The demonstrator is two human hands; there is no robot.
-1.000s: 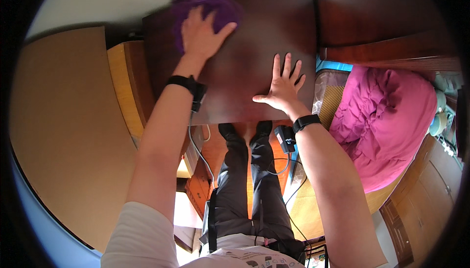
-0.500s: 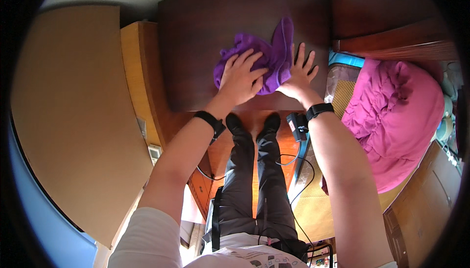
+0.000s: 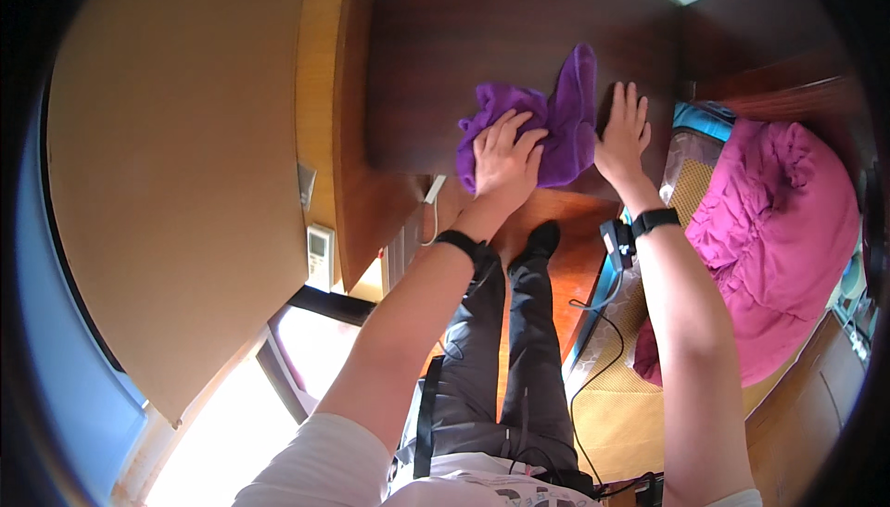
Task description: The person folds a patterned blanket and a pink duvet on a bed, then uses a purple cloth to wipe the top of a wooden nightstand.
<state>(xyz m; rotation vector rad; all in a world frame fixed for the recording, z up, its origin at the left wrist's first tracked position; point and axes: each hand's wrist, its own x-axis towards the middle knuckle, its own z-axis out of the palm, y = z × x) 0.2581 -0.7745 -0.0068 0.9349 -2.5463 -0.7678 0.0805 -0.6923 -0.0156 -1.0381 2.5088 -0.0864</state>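
A crumpled purple cloth lies on the dark brown wooden tabletop, near its front edge. One folded flap of it points away from me on the right. My left hand rests palm down on the cloth's left part, its fingers apart and slightly bent over the fabric. Just right of the cloth, my right hand is laid flat on the tabletop with fingers stretched forward. Its thumb comes close to the cloth's right edge; whether they touch I cannot tell.
A large tan board stands along the left side. A white remote control sits by the wooden cabinet. To the right, a pink quilt lies on a bed with a yellow woven mat. A black cable hangs near my right arm.
My view has swung left, so everything sits farther right. My right hand has come away from the cloth's edge and its fingers are closer together. My left hand stays on the cloth.
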